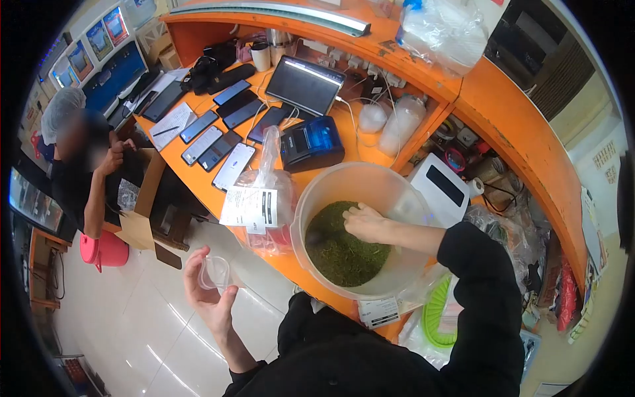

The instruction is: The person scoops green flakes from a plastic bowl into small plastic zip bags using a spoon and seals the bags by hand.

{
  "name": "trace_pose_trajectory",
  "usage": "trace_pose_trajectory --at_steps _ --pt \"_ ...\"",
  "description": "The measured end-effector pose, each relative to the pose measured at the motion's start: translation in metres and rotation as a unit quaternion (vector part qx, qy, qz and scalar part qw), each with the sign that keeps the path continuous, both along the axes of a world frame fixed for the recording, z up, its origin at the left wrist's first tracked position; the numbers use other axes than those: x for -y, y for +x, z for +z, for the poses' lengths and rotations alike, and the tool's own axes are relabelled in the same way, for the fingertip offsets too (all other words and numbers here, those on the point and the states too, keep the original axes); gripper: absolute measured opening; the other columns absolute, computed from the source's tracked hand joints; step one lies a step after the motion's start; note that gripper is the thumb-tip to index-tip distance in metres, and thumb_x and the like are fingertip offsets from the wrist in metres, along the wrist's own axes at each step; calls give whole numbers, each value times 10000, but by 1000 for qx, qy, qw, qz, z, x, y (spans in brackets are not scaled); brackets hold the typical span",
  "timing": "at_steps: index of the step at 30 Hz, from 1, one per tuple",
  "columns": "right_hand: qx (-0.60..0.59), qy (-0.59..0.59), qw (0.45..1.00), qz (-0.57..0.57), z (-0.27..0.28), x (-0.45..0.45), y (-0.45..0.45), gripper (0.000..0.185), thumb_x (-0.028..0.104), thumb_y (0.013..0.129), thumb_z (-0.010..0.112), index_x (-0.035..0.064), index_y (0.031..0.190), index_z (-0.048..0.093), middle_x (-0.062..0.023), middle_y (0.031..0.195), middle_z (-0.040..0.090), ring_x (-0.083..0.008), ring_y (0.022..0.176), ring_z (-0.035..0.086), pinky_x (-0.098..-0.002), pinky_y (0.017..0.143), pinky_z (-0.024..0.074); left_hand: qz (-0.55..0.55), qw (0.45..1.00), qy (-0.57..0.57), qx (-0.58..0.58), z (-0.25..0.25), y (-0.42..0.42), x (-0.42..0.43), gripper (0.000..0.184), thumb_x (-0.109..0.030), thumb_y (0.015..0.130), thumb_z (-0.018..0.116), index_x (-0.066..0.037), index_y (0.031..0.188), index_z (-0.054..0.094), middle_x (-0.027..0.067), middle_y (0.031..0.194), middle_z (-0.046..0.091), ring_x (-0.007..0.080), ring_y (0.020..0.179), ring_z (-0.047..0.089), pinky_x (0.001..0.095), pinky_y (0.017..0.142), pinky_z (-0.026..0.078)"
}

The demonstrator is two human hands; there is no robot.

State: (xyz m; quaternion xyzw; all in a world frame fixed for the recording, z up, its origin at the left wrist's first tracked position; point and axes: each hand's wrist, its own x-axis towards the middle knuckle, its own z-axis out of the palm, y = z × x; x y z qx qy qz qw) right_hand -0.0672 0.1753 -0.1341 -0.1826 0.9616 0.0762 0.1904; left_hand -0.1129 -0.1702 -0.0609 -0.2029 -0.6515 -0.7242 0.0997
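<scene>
Bench (362, 149) orange, crowded with phones (199, 143) and printer (307, 147); pale tiled floor (139, 311); a person (79, 178) beside a carton (151, 195). Left hand (213, 298) clasps cup (214, 271) between thumb and fingers, off the bench edge. Right hand (364, 223) in tub (400, 192), touching flakes (340, 261); fingertips obscured, cannot tell if closed. Cup clear, rounded; tub translucent, round; flakes green, finely cut

The herbs (340, 255) are green, the desk (288, 266) orange.
</scene>
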Motion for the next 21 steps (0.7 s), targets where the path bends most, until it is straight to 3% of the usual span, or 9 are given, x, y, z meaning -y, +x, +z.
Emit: trace_pose_trajectory --at_steps 2,5,8,11,14,17,20,21 --pt "-7 11 999 -39 12 1 6 240 35 705 599 33 945 593 -161 989 553 -281 905 582 -404 786 444 2 1000 -2 4 -5 -5 4 670 -209 620 798 -30 1182 479 134 1211 481 243 1160 444 363 987 331" --pt "4 -83 988 -127 24 -4 20 293 30 724 581 30 1015 552 -163 970 552 -277 924 554 -393 793 443 -2 999 30 33 -5 -7 0 644 -160 643 778 -39 1192 465 131 1224 471 237 1162 440 358 994 328" --pt "-59 -63 996 -37 42 3 41 283 40 745 566 17 1026 541 -170 980 545 -292 940 550 -388 794 448 -12 999 20 26 -6 -11 -4 636 -136 654 766 -44 1200 453 129 1231 465 229 1163 435 354 997 328" --pt "-16 -90 994 -67 44 8 50 300 25 784 511 30 1083 531 -158 991 509 -306 957 528 -385 818 443 -23 999 16 27 -4 -13 -14 629 -134 656 762 -48 1199 455 126 1232 460 223 1160 433 351 988 336" --pt "94 -118 981 -122 34 13 34 225 50 794 543 8 1013 574 -161 1062 498 -313 998 512 -382 817 441 -43 999 19 22 -1 -15 -23 620 -127 662 756 -48 1198 455 124 1229 458 218 1153 434 350 981 340" --pt "96 -106 975 -168 21 21 21 146 22 739 586 -14 876 619 -199 981 570 -324 921 582 -424 721 474 -40 999 23 5 1 -13 -24 622 -118 662 752 -49 1202 451 126 1229 454 216 1149 433 352 975 343" --pt "187 -154 935 -261 26 29 7 127 51 716 615 -73 744 609 -229 869 608 -362 801 613 -428 644 500 -26 1000 17 -1 1 -12 -14 632 -113 660 751 -51 1209 445 132 1232 453 226 1163 428 362 983 340" --pt "159 -161 939 -257 21 30 9 123 44 707 612 -78 719 602 -234 823 606 -369 771 617 -431 627 503 -13 1000 14 0 0 -12 -10 634 -114 661 751 -51 1211 443 134 1233 453 232 1169 426 366 986 340"
